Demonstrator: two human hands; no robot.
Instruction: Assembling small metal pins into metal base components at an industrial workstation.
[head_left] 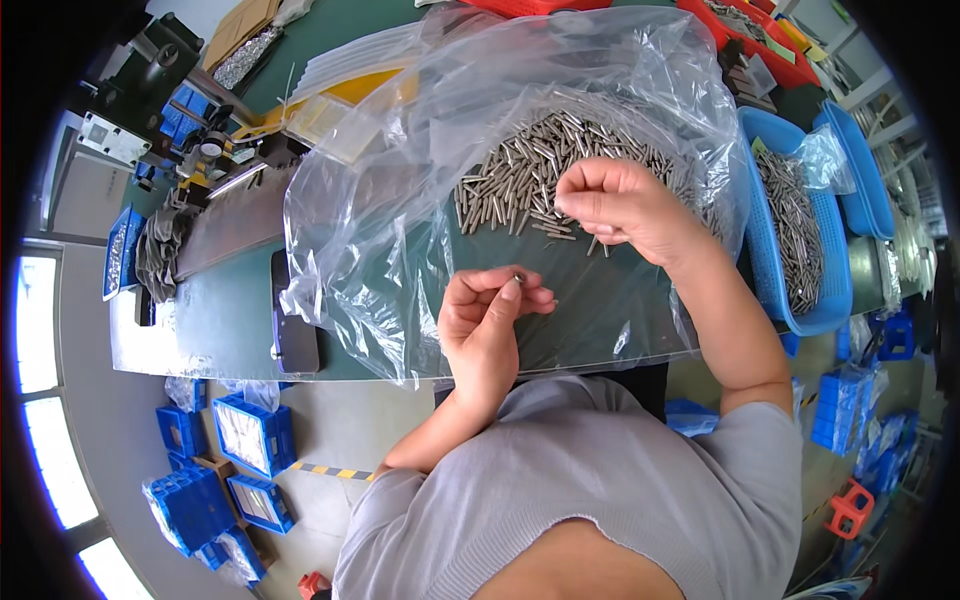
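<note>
My left hand [482, 325] is above the table's near edge, thumb and forefinger pinched on a small metal pin [518, 278]. Only the pin's round end shows; the rest is hidden by the fingers. To the right and farther off, my right hand [630, 208] hovers at the near side of a heap of metal pins [525, 165]. Its thumb and forefinger are pressed together; what they hold, if anything, is hidden. A few pin ends show just below its curled fingers, and I cannot tell if they touch the hand. Under the heap spreads a clear plastic bag [385, 240].
A blue basket [835, 270] of similar pins stands at the right, with another blue basket [868, 190] behind it. On the left lie a dark phone [294, 330] and a bench device [205, 145]. Red bins [790, 65] line the back right. Blue crates [250, 435] stand on the floor.
</note>
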